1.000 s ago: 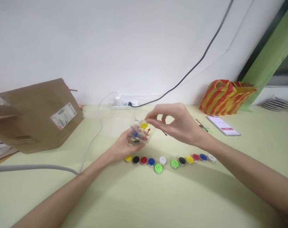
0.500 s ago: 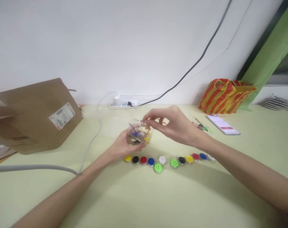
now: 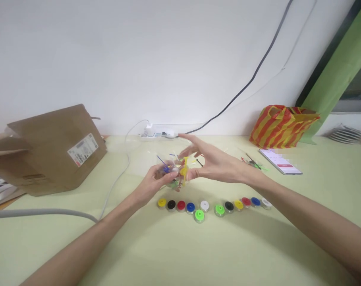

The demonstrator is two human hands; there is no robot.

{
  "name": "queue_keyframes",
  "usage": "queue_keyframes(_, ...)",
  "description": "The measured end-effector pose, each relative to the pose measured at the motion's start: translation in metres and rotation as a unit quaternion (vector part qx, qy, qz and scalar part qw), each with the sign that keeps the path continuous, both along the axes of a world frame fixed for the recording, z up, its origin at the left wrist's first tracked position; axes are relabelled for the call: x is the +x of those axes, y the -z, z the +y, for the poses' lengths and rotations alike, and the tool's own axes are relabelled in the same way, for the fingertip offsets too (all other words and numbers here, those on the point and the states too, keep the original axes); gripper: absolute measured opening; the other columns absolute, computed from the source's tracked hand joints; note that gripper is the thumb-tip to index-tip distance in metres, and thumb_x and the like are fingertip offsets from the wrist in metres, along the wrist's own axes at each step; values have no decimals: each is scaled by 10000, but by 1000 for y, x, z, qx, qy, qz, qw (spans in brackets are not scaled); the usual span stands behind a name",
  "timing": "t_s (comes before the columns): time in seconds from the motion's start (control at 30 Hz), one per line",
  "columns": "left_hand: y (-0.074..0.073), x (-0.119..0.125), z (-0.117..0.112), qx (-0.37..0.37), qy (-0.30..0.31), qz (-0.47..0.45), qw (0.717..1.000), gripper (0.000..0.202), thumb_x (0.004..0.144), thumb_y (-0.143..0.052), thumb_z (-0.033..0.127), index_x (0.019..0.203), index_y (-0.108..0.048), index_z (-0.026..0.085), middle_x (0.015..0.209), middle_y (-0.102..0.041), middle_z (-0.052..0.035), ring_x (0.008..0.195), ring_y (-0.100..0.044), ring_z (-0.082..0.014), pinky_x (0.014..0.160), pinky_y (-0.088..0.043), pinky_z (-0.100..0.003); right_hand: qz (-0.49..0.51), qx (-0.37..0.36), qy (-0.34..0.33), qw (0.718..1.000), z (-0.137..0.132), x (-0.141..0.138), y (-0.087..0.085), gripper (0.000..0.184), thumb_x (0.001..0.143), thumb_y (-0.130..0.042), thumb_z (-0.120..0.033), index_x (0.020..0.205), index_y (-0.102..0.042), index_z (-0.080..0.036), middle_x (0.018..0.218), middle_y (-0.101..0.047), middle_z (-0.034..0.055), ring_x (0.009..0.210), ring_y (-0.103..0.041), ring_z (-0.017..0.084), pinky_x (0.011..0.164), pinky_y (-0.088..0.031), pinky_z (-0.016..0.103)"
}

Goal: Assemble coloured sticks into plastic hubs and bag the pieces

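My left hand [image 3: 152, 182] is closed around a small clear plastic piece with coloured parts on it: blue and white thin stems and a yellow part [image 3: 184, 171] on its right side. Its exact kind is hard to make out. My right hand [image 3: 208, 163] reaches over from the right, thumb against the yellow part and the other fingers curved behind; the forefinger sticks out. Below both hands, a row of small round clear pieces with coloured tops, such as a green one [image 3: 199, 215] and a blue one [image 3: 190, 207], lies on the table [image 3: 168, 250].
A cardboard box [image 3: 52, 159] stands at the left and a striped bag [image 3: 281, 127] at the back right. A phone [image 3: 281, 162] lies beside thin coloured sticks [image 3: 254, 162]. A power strip [image 3: 158, 132] sits by the wall; a grey cable [image 3: 43, 212] crosses the left.
The clear piece has been turned, so its yellow part now faces my right hand. My right hand has gone from a fingertip pinch above it to spread fingers around its right side.
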State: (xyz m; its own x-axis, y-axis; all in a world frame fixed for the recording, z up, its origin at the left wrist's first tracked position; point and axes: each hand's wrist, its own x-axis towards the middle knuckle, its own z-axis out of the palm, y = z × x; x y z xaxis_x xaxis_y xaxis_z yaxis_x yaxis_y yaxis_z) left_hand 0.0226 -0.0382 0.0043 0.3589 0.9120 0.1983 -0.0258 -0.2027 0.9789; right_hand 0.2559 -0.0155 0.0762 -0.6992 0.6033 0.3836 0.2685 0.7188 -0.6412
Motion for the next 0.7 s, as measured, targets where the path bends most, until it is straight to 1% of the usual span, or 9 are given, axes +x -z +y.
queue_keyframes(0.07, 1, -3, 1, 0, 27, 11, 1000, 416, 920, -686, 421, 1252, -658, 171, 1025, -741, -115, 871, -714, -242, 756, -638, -405, 30, -6, 10, 999, -2, -3, -1, 493, 900, -704, -450, 1324, -604, -219, 1091, -730, 83, 996, -673, 217, 830, -527, 335)
queue_keyframes(0.1, 2, -4, 1, -1, 42, 24, 999, 412, 927, -678, 421, 1262, -665, 182, 1083, -737, -120, 923, -713, -252, 805, -631, -416, 46, -4, 25, 999, -3, -4, -2, 314, 924, -674, -420, 1140, -693, -192, 999, -741, 71, 911, -676, 194, 776, -517, 308)
queue_keyframes(0.13, 2, -6, 1, -2, 56, 41, 998, 414, 927, -679, 420, 1274, -669, 195, 1145, -729, -121, 981, -710, -261, 868, -615, -424, 58, -4, 42, 997, -4, -6, -2, 231, 938, -653, -391, 973, -721, -173, 908, -740, 59, 823, -667, 172, 720, -502, 287)
queue_keyframes(0.17, 1, -7, 1, -5, 68, 59, 996, 426, 924, -682, 423, 1292, -667, 208, 1205, -716, -119, 1038, -702, -269, 933, -591, -428, 64, -6, 57, 996, -4, -7, -2, 238, 940, -647, -371, 852, -717, -161, 822, -727, 45, 742, -645, 152, 667, -481, 272)
queue_keyframes(0.23, -1, -6, -1, -2, 82, 83, 993, 465, 920, -684, 440, 1333, -650, 228, 1276, -695, -113, 1129, -679, -282, 1025, -541, -427, 65, -5, 79, 995, -3, -7, -2, 284, 928, -659, -368, 748, -698, -151, 704, -685, 21, 637, -588, 125, 593, -437, 256)
queue_keyframes(0.33, -6, 0, -3, 38, 55, 86, 994, 480, 921, -675, 457, 1338, -649, 221, 1289, -694, -122, 1202, -647, -302, 1031, -534, -414, 66, 13, 93, 993, 2, -4, -1, 331, 929, -655, -407, 729, -701, -147, 648, -643, 6, 585, -533, 108, 548, -396, 246)
queue_keyframes(0.5, -13, 15, 1, 137, -115, 14, 984, 321, 929, -672, 423, 1141, -716, 186, 1186, -738, -127, 1032, -721, -266, 863, -599, -363, 68, -7, 84, 994, 17, 1, 5, 332, 939, -631, -414, 767, -719, -144, 667, -665, 25, 596, -584, 121, 549, -442, 241)
queue_keyframes(0.63, -20, 23, 12, 165, -147, 17, 975, 306, 939, -656, 427, 1091, -683, 163, 1052, -768, -122, 856, -743, -215, 738, -597, -316, 96, -36, 69, 992, 30, 5, 9, 253, 927, -634, -365, 1019, -718, -145, 768, -737, 56, 652, -683, 155, 595, -538, 257)
queue_keyframes(0.7, -24, 26, 20, 174, -151, 13, 973, 296, 932, -665, 433, 1070, -642, 173, 1026, -772, -108, 807, -742, -202, 696, -588, -303, 88, -31, 69, 993, 37, 8, 11, 224, 916, -636, -334, 1003, -715, -143, 760, -742, 60, 637, -690, 159, 586, -548, 260)
